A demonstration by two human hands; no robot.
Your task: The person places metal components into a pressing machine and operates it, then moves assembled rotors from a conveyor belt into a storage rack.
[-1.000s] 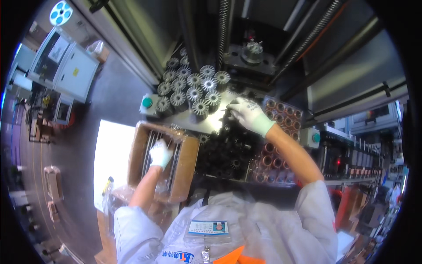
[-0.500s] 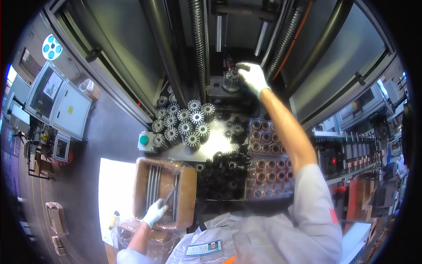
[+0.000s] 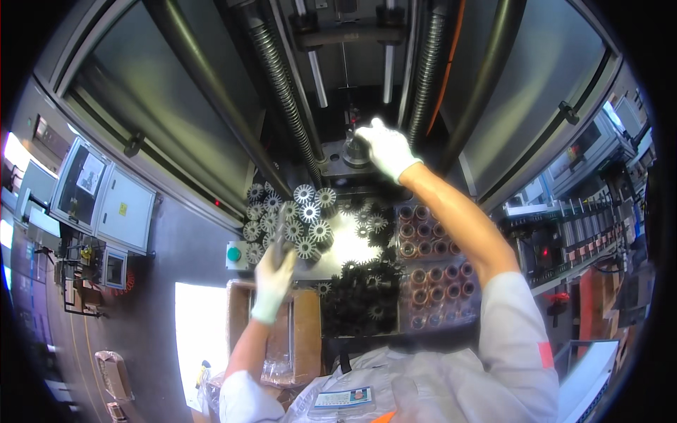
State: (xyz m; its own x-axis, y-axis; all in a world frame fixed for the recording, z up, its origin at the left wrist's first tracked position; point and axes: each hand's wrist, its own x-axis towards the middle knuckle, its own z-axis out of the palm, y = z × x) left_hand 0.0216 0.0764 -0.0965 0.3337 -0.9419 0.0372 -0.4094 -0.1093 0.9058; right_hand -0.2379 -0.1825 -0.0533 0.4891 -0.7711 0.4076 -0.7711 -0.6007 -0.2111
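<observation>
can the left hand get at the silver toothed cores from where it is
Probably yes: the left hand hovers right at the edge of the silver toothed cores, and nothing visible lies between them.

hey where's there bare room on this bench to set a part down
Little. One bright bare patch lies between the silver toothed parts, the black toothed parts and the tray of copper-wound parts. The left hand covers the cardboard box.

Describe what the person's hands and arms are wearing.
Both the left hand and the right hand wear white knit gloves that end at the wrists. The forearms are bare. Short pale grey-white sleeves cover the upper arms; the right sleeve carries a small orange-red patch.
</observation>
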